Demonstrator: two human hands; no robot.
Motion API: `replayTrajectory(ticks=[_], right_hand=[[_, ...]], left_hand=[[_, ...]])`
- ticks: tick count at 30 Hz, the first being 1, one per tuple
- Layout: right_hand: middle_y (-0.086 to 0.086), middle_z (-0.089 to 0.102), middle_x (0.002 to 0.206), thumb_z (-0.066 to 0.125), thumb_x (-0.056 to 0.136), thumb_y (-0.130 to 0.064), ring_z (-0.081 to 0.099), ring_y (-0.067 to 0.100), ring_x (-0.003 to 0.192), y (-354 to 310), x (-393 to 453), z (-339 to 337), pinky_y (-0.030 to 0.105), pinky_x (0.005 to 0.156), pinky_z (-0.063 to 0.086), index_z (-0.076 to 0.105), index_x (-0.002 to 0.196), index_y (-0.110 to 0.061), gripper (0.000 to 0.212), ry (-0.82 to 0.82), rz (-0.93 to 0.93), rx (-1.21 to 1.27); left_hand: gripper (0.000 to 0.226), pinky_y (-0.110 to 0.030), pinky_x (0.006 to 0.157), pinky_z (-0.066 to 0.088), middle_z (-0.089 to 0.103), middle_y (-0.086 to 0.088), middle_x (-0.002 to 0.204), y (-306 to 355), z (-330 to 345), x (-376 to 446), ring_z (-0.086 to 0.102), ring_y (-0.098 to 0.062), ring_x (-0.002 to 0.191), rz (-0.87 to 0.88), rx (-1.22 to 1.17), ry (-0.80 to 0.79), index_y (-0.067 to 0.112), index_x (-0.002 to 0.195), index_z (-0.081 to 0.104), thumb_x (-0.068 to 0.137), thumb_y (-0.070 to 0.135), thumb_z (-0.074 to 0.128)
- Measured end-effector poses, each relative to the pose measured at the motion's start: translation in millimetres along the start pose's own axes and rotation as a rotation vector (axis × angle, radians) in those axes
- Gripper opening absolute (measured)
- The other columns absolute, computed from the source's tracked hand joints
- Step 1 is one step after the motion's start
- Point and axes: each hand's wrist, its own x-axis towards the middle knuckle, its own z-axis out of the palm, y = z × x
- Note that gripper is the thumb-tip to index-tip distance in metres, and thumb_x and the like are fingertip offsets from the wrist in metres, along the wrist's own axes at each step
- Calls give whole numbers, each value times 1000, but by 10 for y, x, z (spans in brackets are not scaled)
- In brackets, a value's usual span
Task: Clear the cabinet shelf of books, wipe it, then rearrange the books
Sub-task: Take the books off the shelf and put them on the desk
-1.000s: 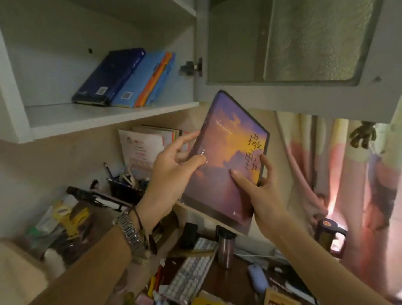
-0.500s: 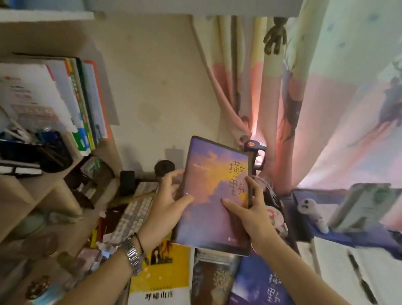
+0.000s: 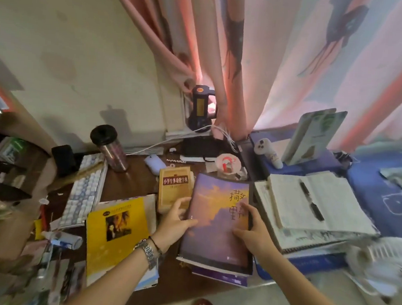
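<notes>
- The purple book lay face up on a stack at the desk's front edge; only slivers of the books beneath showed, their covers hidden.
- The left hand held the book's left edge, thumb on the cover, fingers tucked under it and out of sight.
- The right hand gripped the right edge, thumb lying on the cover by the printed characters, the other fingers curled around the side.
- A tan dictionary sat just beside the book, partly covered by the left hand.
- A yellow book lay to the left, other books under it barely peeking out.
- An open notebook with a pen on it lay to the right.
- A keyboard and tumbler stood farther back.
- The left margin was a blur of clutter I couldn't make out.
- The fan at right was smeared and cut off.
- The cabinet shelf wasn't in sight at all.
</notes>
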Motion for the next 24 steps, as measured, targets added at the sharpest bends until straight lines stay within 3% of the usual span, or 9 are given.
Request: replayTrajectory(ticks=[3,7,11,13,18,24], right_hand=[[-2,46,141,63,83,4,51,19,122,311,30,-16,45,97,50,38,137,-33,71,19,51,-21],[-4,51,131,59,84,4,59,16,104,626,51,-10,42,84,57,36,135,-38,70,14,139,-52],[-2,51,131,55,85,8,58,13,102,814,83,-1,35,79,58,35,138,-35,71,17,201,-74],[0,49,135,54,86,9,55,16,110,866,125,7,32,80,56,34,139,-34,71,15,217,-75],[-1,48,134,51,86,11,49,15,113,937,237,39,35,89,53,35,137,-35,71,44,207,-110],[0,48,136,51,88,8,48,21,125,928,337,106,39,99,47,37,139,-31,66,118,196,-255]], left_hand=[[57,-28,81,52,61,-10,116,-257,124,116,61,-20,105,-61,68,-33,28,121,42,81,-2,68],[63,-37,87,54,62,-8,116,-541,277,210,62,-19,104,-125,162,-46,22,128,42,77,-1,70],[67,-35,81,56,65,-7,113,-769,405,283,64,-19,100,-186,230,-27,18,132,42,75,2,73],[67,-35,79,56,66,-6,111,-820,466,327,66,-19,97,-200,266,-9,19,133,42,76,3,73],[61,-17,59,50,63,-2,116,-840,563,435,62,-12,87,-208,368,30,25,135,39,84,7,66],[67,-33,72,56,62,3,105,-847,598,537,61,-11,78,-250,416,18,25,140,31,85,8,66]])
